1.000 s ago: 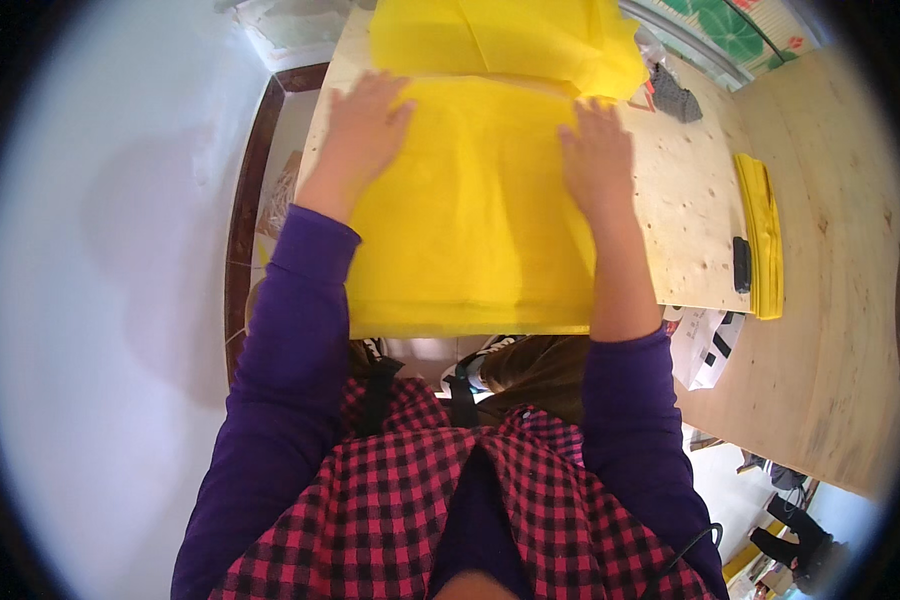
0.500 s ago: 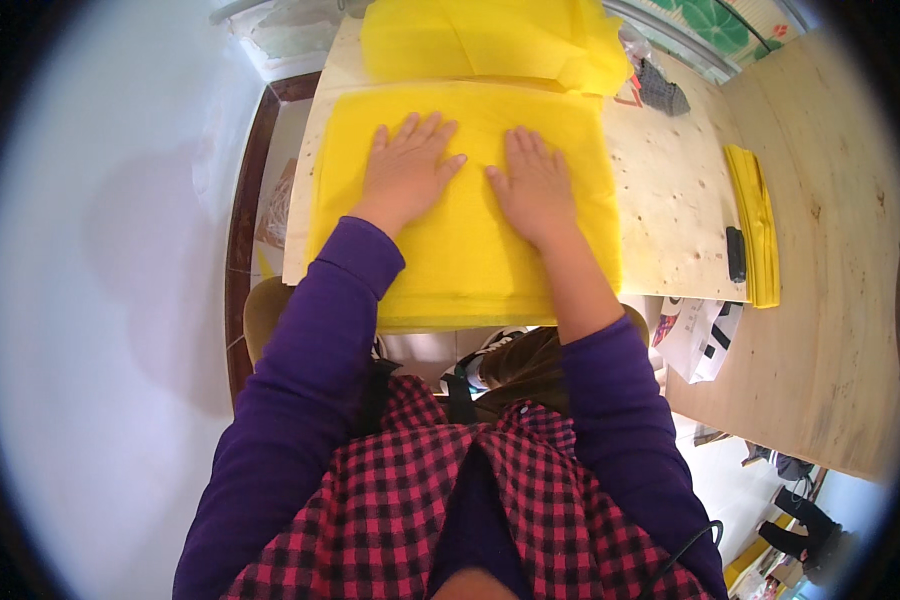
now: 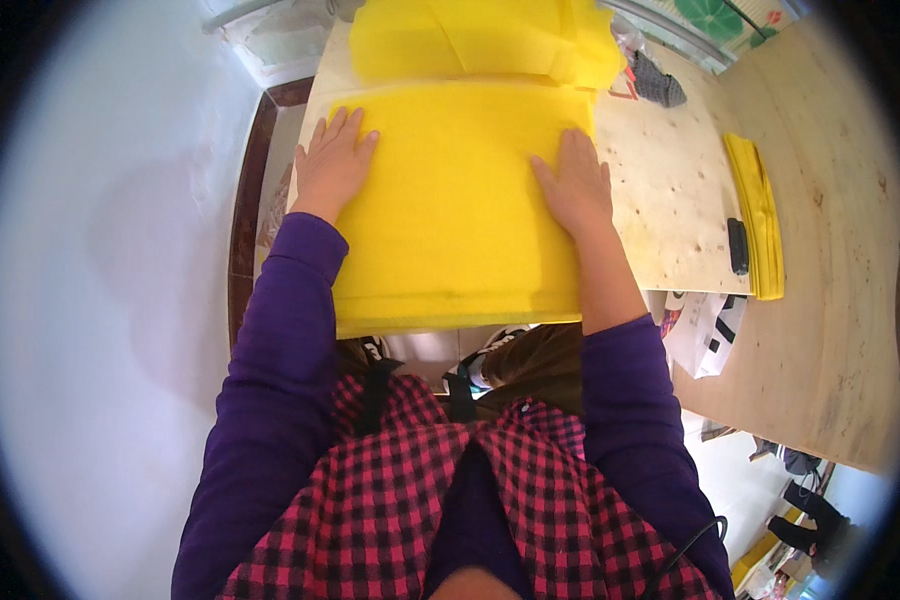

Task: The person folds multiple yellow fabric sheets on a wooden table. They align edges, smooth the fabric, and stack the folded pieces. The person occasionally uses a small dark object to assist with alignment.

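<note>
A stack of yellow fabric sheets (image 3: 455, 210) lies flat before me, its near edge reaching past the front of the wooden table (image 3: 665, 190). My left hand (image 3: 332, 165) rests on the stack's left edge, fingers stretched out and pointing away from me. On the right edge lies my right hand (image 3: 578, 185), palm down with its fingers extended. Neither hand grips anything. Beyond the stack, a second pile of yellow fabric (image 3: 480, 42) sits loosely folded at the far side of the table.
Folded yellow strips (image 3: 755, 215) lie at the table's right side beside a small black object (image 3: 737, 246). A grey knitted item (image 3: 658, 82) is at the far right. Below the right edge hangs a white bag (image 3: 708, 335). A white wall (image 3: 120, 300) stands to my left.
Both hands have slid apart, the left one leftward and the right one rightward, from the middle of the yellow stack to its side edges.
</note>
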The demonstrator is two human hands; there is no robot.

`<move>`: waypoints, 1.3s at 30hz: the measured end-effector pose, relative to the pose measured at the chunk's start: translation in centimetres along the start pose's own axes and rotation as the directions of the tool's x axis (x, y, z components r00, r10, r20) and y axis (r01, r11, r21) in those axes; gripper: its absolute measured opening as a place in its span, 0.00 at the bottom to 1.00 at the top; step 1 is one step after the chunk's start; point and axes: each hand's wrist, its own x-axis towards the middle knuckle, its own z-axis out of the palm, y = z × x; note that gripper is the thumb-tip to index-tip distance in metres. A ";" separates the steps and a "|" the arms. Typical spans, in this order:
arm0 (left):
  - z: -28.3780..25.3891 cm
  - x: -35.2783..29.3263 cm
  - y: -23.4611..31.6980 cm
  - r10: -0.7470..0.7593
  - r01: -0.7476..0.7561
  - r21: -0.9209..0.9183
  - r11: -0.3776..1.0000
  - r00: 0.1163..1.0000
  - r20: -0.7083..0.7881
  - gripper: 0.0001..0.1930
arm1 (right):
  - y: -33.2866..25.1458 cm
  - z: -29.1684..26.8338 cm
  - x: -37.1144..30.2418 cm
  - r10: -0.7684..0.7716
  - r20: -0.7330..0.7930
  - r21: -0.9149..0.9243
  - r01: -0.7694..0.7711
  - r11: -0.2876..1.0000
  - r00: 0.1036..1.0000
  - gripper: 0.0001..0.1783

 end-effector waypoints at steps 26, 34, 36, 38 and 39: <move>1.8 2.1 2.3 0.310 -0.310 0.004 0.951 0.950 -0.032 0.27 | -0.4 1.0 3.7 -0.113 -0.035 -0.046 0.111 0.993 0.993 0.38; 1.4 2.4 -4.1 0.101 -0.104 -0.047 0.994 0.994 -0.050 0.27 | 3.2 1.4 3.6 -0.023 -0.055 0.077 0.028 0.997 0.998 0.38; 0.4 1.9 -5.9 0.076 -0.082 -0.046 0.996 0.990 -0.118 0.27 | 4.2 0.6 3.4 -0.025 -0.077 0.104 0.032 0.994 0.997 0.36; -1.3 1.0 -6.9 0.054 -0.060 -0.024 0.998 0.977 -0.205 0.26 | 4.9 -1.1 2.6 0.010 -0.092 0.141 0.003 0.990 0.996 0.35; -2.3 0.3 -7.1 0.099 -0.160 -0.188 0.969 0.949 -0.298 0.21 | 5.0 -1.9 1.7 -0.049 -0.254 0.286 0.124 0.950 0.966 0.26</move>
